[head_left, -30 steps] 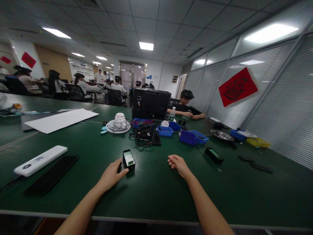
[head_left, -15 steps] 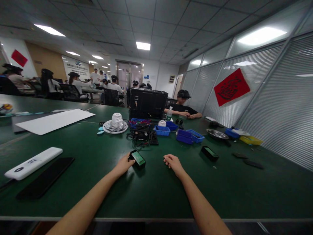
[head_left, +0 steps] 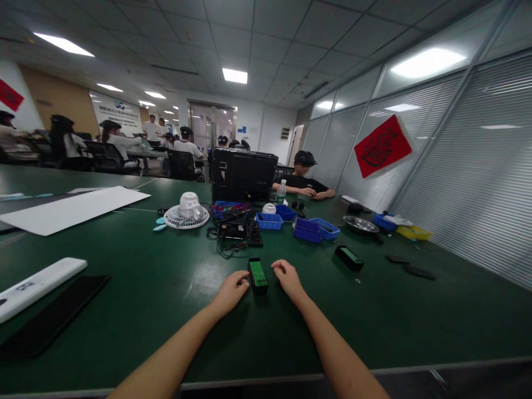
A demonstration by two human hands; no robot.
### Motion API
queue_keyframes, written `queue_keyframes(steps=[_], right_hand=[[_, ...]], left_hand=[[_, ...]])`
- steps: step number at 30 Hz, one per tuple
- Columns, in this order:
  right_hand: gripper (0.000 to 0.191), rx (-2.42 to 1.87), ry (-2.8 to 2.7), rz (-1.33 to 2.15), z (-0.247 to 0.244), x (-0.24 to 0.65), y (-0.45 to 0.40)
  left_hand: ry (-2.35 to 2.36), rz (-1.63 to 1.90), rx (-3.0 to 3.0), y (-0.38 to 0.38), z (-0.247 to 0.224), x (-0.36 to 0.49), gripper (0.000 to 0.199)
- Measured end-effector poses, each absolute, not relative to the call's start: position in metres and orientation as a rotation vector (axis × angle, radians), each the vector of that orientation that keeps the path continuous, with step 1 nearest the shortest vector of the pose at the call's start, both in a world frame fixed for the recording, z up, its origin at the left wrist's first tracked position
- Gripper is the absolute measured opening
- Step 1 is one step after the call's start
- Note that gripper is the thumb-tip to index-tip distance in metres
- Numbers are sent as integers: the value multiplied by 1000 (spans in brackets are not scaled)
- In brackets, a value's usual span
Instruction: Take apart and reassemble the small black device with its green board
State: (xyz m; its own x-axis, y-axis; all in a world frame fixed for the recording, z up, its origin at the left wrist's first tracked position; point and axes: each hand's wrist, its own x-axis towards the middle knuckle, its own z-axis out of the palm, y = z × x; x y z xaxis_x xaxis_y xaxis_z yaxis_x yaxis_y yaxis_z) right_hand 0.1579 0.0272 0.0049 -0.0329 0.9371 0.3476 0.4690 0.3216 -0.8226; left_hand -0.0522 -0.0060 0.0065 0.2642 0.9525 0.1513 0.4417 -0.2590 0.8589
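Observation:
A black box with a green circuit board (head_left: 257, 272) in its top lies on the table between my hands. My left hand (head_left: 233, 290) is right at its left side, thumb and fingers parted and not wrapped round it; whether the fingertips touch the box I cannot tell. To the right of the box, with a small gap, rests my right hand (head_left: 288, 280), its fingers loosely bent and apart, holding nothing. A second black box with a green board (head_left: 349, 257) sits farther right.
Behind the box lie tangled black cables (head_left: 226, 233), blue trays (head_left: 269, 221) and a white fan (head_left: 186, 215). A white power strip (head_left: 45, 285) and a black panel (head_left: 58, 310) are at left. Across the table sits a person (head_left: 305, 180); a metal pan (head_left: 361, 224) is at right.
The box has moved right and turned to lie lengthwise between my hands. My left hand has gone right with it and loosened its grip. The view has swung slightly right.

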Motion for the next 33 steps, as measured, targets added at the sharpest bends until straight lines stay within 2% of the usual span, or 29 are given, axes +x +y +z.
queue_keyframes(steps=[5,9,16,21,25,33], right_hand=[[29,-1032,-1749,281,13,147,17],[34,-1004,-1951,223,9,136,15],[35,-1113,-1942,141,8,135,17],[30,-1314,-1764,272,13,133,12],[64,-1547,-1864,320,11,121,6],[61,-1947,-1776,142,26,147,14]], left_hand=[[1305,871,1924,-4,9,-54,34],[1320,849,1945,-3,6,-52,34],[1331,815,1957,-3,5,-51,38],[1239,765,2060,-4,1,-50,53],[1129,699,2199,-7,2,-49,62],[1275,678,2095,-12,10,-50,48]])
